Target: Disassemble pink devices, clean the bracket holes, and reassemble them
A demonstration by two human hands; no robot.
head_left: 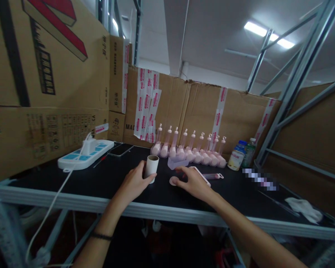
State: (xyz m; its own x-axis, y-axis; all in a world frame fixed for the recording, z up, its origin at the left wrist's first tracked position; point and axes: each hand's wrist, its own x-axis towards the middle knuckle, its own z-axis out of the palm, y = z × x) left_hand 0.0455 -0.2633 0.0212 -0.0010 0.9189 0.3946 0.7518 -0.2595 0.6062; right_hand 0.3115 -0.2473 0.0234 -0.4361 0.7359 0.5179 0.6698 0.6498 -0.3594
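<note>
Tube (152, 166) is upright at the near middle of the table (108, 180), wrapped by the left hand (134, 182); loosened fingers could let it tip. Right hand (194, 182) touches a pink disc (172, 181), pinch unclear; a nudge could slide it.

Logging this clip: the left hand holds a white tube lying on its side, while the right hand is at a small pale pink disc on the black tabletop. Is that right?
Not quite: the white tube in the left hand stands roughly upright, open end up, as the head view shows. The right hand is indeed at the pale pink disc on the black tabletop.
</note>
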